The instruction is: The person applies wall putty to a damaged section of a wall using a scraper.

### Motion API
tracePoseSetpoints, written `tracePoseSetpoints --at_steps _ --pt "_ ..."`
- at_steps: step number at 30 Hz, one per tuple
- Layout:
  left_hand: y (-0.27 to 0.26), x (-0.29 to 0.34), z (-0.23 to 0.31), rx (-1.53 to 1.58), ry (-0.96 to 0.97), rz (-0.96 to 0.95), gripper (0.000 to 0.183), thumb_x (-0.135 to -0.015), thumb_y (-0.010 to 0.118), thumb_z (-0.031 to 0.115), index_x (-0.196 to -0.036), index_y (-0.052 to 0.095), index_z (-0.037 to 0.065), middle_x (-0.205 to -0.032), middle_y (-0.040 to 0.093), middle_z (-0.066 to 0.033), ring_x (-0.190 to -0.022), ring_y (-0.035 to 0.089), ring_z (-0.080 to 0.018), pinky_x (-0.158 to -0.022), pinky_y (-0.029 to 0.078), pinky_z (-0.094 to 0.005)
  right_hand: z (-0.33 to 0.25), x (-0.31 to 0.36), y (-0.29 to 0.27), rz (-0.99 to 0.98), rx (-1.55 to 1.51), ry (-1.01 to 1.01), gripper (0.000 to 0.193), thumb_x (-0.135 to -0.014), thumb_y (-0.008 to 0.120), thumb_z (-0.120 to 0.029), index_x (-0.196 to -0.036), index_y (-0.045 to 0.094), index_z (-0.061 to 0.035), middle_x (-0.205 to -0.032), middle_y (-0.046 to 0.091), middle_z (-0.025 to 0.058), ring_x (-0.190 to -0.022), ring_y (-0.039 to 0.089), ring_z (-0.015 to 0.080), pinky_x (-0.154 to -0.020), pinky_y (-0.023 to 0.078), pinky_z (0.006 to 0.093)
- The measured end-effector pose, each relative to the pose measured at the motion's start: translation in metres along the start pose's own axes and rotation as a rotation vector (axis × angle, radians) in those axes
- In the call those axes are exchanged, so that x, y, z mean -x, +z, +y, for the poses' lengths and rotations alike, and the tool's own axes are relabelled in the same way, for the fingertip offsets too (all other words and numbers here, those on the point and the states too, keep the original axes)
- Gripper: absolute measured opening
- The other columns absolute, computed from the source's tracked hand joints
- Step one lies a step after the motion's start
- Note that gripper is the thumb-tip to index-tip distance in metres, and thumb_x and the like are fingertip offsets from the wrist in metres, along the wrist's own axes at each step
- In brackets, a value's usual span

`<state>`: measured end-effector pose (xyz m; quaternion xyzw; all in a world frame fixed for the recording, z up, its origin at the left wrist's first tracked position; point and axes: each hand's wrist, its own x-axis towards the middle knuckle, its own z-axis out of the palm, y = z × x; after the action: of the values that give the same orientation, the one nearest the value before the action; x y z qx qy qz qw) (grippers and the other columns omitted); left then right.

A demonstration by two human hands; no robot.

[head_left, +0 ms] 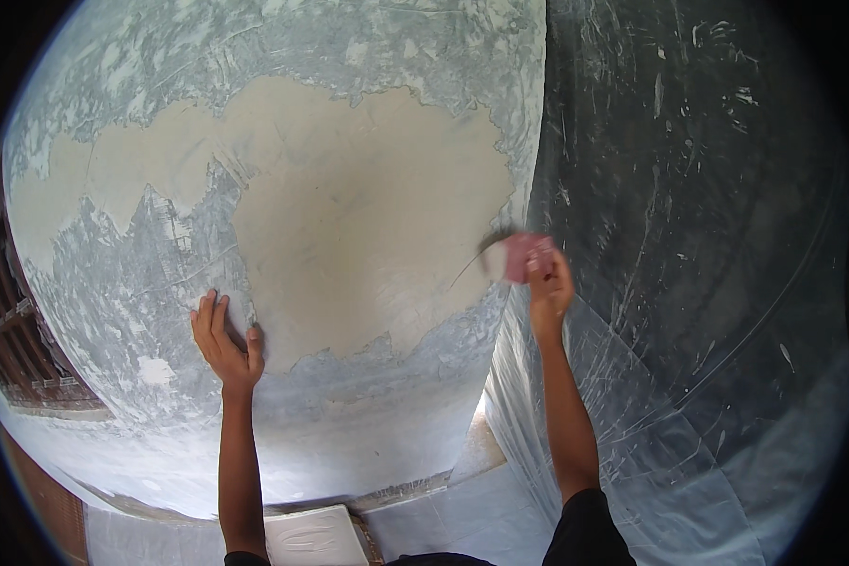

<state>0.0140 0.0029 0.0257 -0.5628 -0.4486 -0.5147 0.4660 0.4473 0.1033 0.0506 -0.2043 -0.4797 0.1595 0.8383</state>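
Note:
A wide patch of smooth beige putty [368, 208] covers the middle of a mottled grey-white wall [283, 47]. My left hand [227, 346] lies against the bare grey surface at the patch's lower left, fingers apart, holding nothing. My right hand [550, 297] is closed around a flat reddish-pink putty scraper [526, 258], slightly blurred by motion. A pale smear shows at the scraper's left edge. It is close to the wall's right edge, at the patch's right side; whether it touches the putty I cannot tell.
Clear plastic sheeting [632, 443] hangs beyond the wall's right edge, with a dark, white-spattered surface [726, 208] there too. A pale tray of smooth white paste [316, 538] sits below, between my arms. Brown slats [33, 344] show at the far left.

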Motion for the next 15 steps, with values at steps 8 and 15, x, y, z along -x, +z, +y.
tracePoseSetpoints --at_steps 8,15 --pt "0.0 0.0 0.0 -0.005 0.003 0.004 0.049 -0.088 0.05 0.028 -0.126 0.047 -0.003 -0.133 0.048 -0.0202 -0.128 0.04 -0.0348 -0.109 0.022 -0.0497 0.013 0.011 -0.015 -0.494 0.452 -0.235 0.033 -0.081 0.066 0.0 -0.113 0.061 -0.0006 -0.101 0.064 0.0097 -0.092 0.058 0.0182 -0.085 0.044 0.025" --pt "0.0 0.0 0.0 0.007 -0.003 0.004 0.048 -0.089 0.051 0.028 -0.125 0.048 -0.002 -0.133 0.048 -0.0201 -0.128 0.041 -0.0351 -0.109 0.022 -0.05 0.017 0.007 -0.025 -0.001 0.029 0.022 0.028 -0.084 0.065 -0.002 -0.111 0.06 0.0023 -0.101 0.064 0.0078 -0.092 0.058 0.0164 -0.084 0.042 0.0264"
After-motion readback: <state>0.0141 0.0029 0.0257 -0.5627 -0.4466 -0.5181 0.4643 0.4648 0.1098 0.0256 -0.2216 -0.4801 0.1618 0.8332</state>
